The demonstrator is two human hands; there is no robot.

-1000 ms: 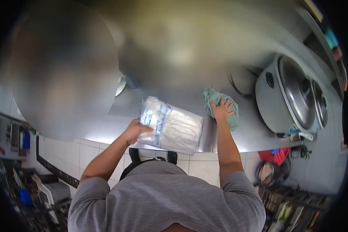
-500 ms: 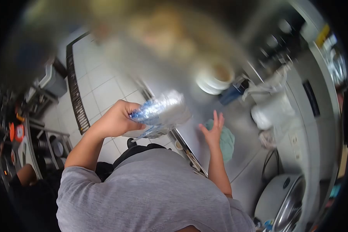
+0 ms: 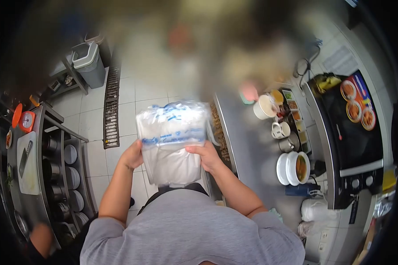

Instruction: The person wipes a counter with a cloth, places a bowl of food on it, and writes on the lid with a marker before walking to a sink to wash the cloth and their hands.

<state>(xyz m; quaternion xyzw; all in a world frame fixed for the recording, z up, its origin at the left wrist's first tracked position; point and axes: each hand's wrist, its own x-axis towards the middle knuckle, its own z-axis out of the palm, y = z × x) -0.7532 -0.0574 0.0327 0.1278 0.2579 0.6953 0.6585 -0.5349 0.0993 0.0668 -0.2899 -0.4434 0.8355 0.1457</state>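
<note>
Between both hands, in front of my body, is a pack of plastic bags (image 3: 174, 141), whitish and flat with blue print on its clear wrapper. My left hand (image 3: 132, 155) grips its left edge, thumb along the side. My right hand (image 3: 206, 157) is closed on the right edge, its thumb lying across the front. The fingers behind the pack are hidden.
On the right, a steel counter (image 3: 256, 154) bears white bowls (image 3: 287, 168), one with soup, plus a white tub (image 3: 265, 107), mugs (image 3: 280, 130) and a toaster oven (image 3: 353, 132). At left, a shelf table carries a cutting board with a knife (image 3: 25, 157) and a red scale (image 3: 27, 121). Another person's arm (image 3: 40, 238) shows lower left.
My right hand has left the counter beside the green cloth and taken hold of the pack. The pack is now held upright and centred, and my view has turned.
</note>
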